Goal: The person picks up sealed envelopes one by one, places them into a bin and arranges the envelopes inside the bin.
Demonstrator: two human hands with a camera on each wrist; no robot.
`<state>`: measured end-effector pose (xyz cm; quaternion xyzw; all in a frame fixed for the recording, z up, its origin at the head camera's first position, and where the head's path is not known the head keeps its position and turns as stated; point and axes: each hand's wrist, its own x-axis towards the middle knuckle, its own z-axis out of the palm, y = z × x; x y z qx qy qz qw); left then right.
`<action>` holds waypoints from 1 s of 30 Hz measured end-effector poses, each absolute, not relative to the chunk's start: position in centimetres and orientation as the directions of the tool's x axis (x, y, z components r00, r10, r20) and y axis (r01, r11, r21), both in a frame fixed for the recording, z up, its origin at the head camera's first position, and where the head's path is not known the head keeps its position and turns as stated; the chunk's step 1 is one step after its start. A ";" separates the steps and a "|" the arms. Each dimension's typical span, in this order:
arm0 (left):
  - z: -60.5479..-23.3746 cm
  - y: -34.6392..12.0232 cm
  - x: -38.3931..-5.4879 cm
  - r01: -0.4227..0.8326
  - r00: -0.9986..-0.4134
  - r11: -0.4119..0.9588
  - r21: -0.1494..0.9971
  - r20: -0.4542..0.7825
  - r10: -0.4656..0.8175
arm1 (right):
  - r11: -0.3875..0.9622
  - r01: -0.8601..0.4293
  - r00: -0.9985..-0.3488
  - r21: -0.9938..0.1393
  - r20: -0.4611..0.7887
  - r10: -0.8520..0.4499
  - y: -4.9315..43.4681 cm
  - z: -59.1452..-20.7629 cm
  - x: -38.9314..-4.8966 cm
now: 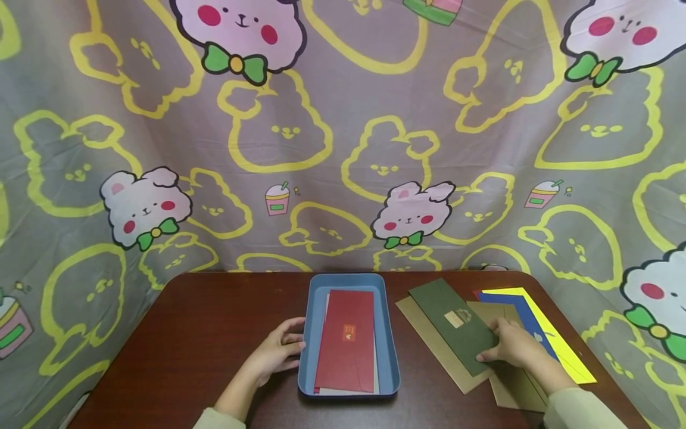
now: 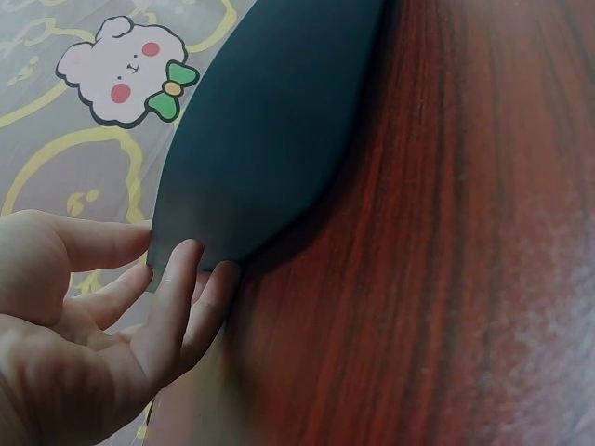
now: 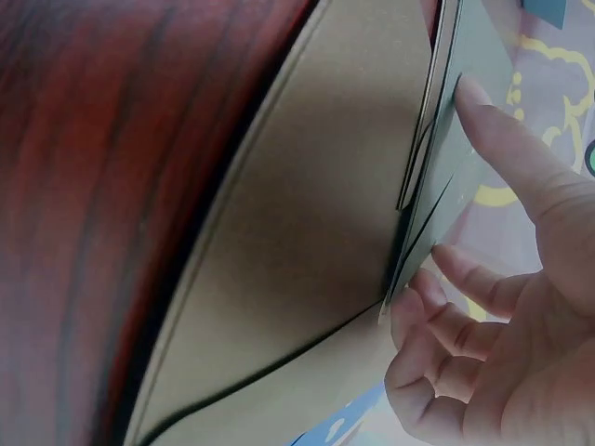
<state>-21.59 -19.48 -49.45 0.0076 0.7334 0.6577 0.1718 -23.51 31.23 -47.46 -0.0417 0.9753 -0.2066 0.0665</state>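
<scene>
A blue tray (image 1: 396, 381) stands mid-table with a red envelope (image 1: 343, 363) on top of other paper inside it. My left hand (image 1: 276, 351) is at the tray's left side, its slightly bent fingers touching the outer wall; the left wrist view shows those fingertips on the tray's dark side (image 2: 270, 121). On the right, my right hand (image 1: 514, 342) pinches the lower right part of a dark green envelope (image 1: 447, 316) with a tan label. In the right wrist view, the thumb lies on its face and the other fingers are at its edge. A brown envelope (image 1: 455, 372) lies beneath it.
Under and beside my right hand lie another brown envelope (image 1: 514, 390), a blue envelope (image 1: 527, 319) and a yellow envelope (image 1: 576, 366), overlapping. A patterned cloth (image 1: 332, 149) hangs behind the dark wooden table (image 1: 214, 316).
</scene>
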 end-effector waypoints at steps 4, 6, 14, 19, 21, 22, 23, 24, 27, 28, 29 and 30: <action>-49.4 -19.4 -21.6 -0.216 -0.941 0.136 0.967 -0.243 0.237 | 0.907 -0.054 -0.986 -0.418 -0.118 -0.113 31.2 -47.3 -23.6; -49.3 -19.4 -21.6 -0.215 -0.941 0.134 0.967 -0.242 0.238 | 0.905 -0.059 -0.986 -0.421 -0.118 -0.119 31.2 -47.3 -23.6; -49.4 -19.5 -21.6 -0.209 -0.941 0.128 0.970 -0.235 0.244 | 0.904 -0.073 -0.985 -0.420 -0.114 -0.132 31.3 -47.3 -23.9; -49.4 -19.5 -21.6 -0.215 -0.942 0.132 0.968 -0.241 0.235 | 0.890 -0.059 -0.983 -0.452 -0.128 -0.130 31.5 -46.9 -24.0; -49.4 -19.5 -21.6 -0.217 -0.942 0.134 0.967 -0.243 0.231 | 0.879 -0.055 -0.982 -0.474 -0.134 -0.133 31.7 -46.6 -24.0; -49.4 -19.4 -21.6 -0.218 -0.942 0.135 0.967 -0.244 0.229 | 0.871 -0.051 -0.982 -0.489 -0.136 -0.134 31.7 -46.5 -24.0; -49.4 -19.4 -21.6 -0.217 -0.942 0.135 0.967 -0.244 0.229 | 0.863 -0.047 -0.982 -0.503 -0.137 -0.133 31.8 -46.3 -23.9; -49.4 -19.4 -21.6 -0.217 -0.942 0.135 0.967 -0.244 0.229 | 0.855 -0.049 -0.981 -0.517 -0.135 -0.137 31.9 -46.2 -23.9; -49.4 -19.4 -21.6 -0.220 -0.942 0.137 0.966 -0.247 0.227 | 0.838 -0.066 -0.982 -0.541 -0.112 -0.150 32.3 -45.9 -23.8; -49.4 -19.4 -21.6 -0.221 -0.942 0.138 0.966 -0.248 0.227 | 0.832 -0.073 -0.983 -0.550 -0.102 -0.153 32.5 -45.8 -23.7; -49.4 -19.4 -21.6 -0.221 -0.942 0.138 0.965 -0.248 0.226 | 0.825 -0.083 -0.983 -0.559 -0.091 -0.160 32.6 -45.7 -23.7; -49.4 -19.4 -21.6 -0.222 -0.942 0.139 0.965 -0.249 0.225 | 0.818 -0.094 -0.983 -0.567 -0.079 -0.168 32.7 -45.7 -23.6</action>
